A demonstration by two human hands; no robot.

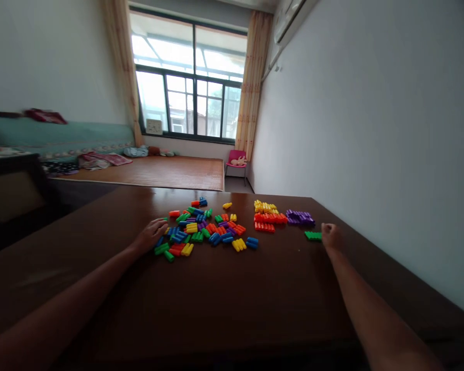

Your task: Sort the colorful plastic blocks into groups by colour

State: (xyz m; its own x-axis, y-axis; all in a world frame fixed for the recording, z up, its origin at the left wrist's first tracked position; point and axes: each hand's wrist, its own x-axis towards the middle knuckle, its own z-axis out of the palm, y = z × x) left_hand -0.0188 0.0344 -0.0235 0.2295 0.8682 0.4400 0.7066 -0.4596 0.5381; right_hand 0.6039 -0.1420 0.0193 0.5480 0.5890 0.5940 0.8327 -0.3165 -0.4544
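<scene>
A mixed pile of small plastic pieces (197, 237) in green, blue, red, yellow and purple lies in the middle of the brown table (216, 299). My left hand (152, 233) rests at the pile's left edge, its fingers over some green and blue pieces; what it grips, if anything, is hidden. To the right, pieces lie grouped by colour: yellow (266, 207), red (269, 219) and purple (300, 217). Below the purple group is a green row (313, 236), and my right hand (331, 236) is closed at its right end.
A white wall (363, 118) runs along the table's right side. Beyond the far edge are a low wooden bed platform (170, 171) and a pink chair (237, 158). A dark cabinet (17, 193) stands at the left.
</scene>
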